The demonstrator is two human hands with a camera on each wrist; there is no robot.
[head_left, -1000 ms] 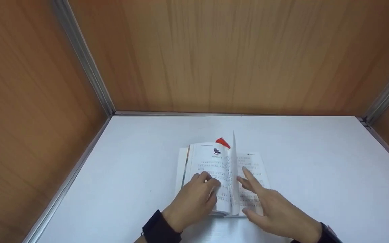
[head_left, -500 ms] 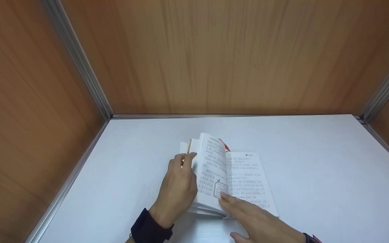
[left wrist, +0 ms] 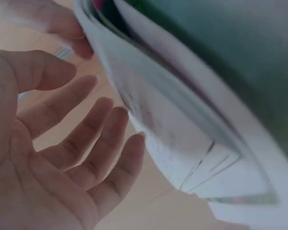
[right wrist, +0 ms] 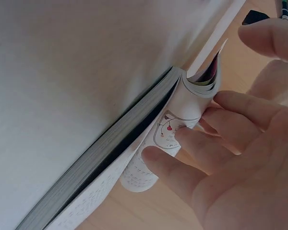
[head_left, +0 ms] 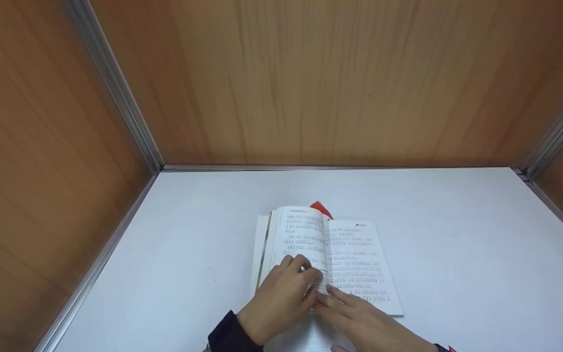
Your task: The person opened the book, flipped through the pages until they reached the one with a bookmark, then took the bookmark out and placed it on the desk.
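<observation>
From the head view, the open book [head_left: 325, 259] lies near the middle of the white table [head_left: 457, 234], a red bookmark [head_left: 321, 208] poking out at its far edge. My left hand [head_left: 281, 298] rests on the left page, fingers loosely bent; my right hand [head_left: 364, 320] lies at the lower gutter, fingers straight.

At my left wrist, my left hand [left wrist: 57, 158] is spread wide, fingertips against the bowed pages of the book [left wrist: 182, 143].

At my right wrist, my right hand [right wrist: 230, 158] presses flat, relaxed fingers on a curled page of the book [right wrist: 134, 143], pinching nothing.
</observation>
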